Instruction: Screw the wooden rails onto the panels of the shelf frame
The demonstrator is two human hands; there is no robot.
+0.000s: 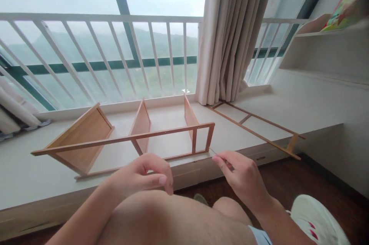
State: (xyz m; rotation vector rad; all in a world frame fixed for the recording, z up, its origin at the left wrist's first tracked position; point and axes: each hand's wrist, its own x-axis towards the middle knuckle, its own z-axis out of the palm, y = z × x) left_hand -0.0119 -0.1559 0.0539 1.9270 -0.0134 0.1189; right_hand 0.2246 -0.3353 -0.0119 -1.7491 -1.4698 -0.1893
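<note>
A half-built wooden shelf frame [123, 137] lies on its side on the pale window ledge [23, 168], with three upright panels joined by thin rails. My left hand [144, 175] hovers over my knee with curled fingers, thumb and forefinger pressed together on something I cannot make out. My right hand [242, 175] is in front of the frame's right end, pinching a thin metal rod-like tool [215, 153] that points toward the frame's corner.
A second ladder-like wooden frame [256, 127] lies flat on the ledge to the right. A beige curtain [233, 33] hangs behind it. A white railing [100, 18] guards the window. White shelves [325, 52] stand at right. A dark wood floor [302, 179] runs below.
</note>
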